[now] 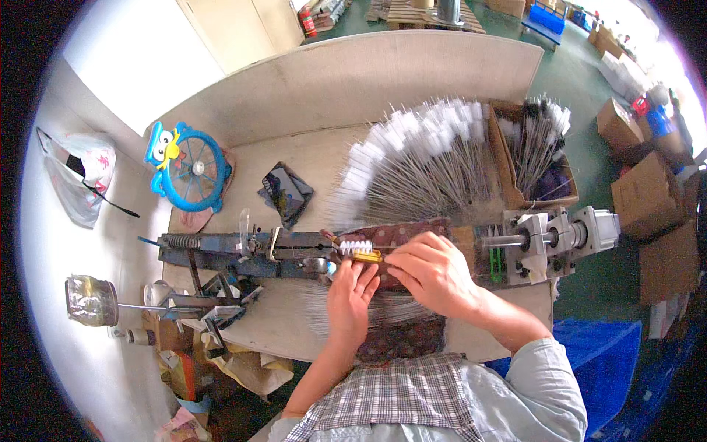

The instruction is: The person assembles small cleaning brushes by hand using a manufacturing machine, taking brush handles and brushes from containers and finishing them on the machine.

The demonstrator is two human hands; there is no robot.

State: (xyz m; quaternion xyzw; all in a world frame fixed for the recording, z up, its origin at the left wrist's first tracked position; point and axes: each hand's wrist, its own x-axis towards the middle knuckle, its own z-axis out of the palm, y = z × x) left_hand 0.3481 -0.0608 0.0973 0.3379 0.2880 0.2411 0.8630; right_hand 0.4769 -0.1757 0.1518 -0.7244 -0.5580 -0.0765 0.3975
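Both my hands meet over the middle of the long metal bench fixture (294,247). My left hand (347,302) has its fingers curled up against a small yellow tool (368,256), whose exact kind I cannot make out. Just beyond that tool lies a white bristle brush (356,246), close to my left fingertips. My right hand (434,271) is closed in a pinch at the right end of the yellow tool; what sits between its fingertips is too small to tell. Under the hands spreads a dark red spotted cloth (412,232). Thin wire stems (320,309) lie beside my left wrist.
Many white wire-stemmed brushes (420,162) fan out behind the fixture. A cardboard box (502,177) holds more, some black. A motor unit (593,230) is at the right end. Left stand a blue cartoon fan (219,173) and a lamp-like arm (140,307); a blue bin (596,361) is lower right.
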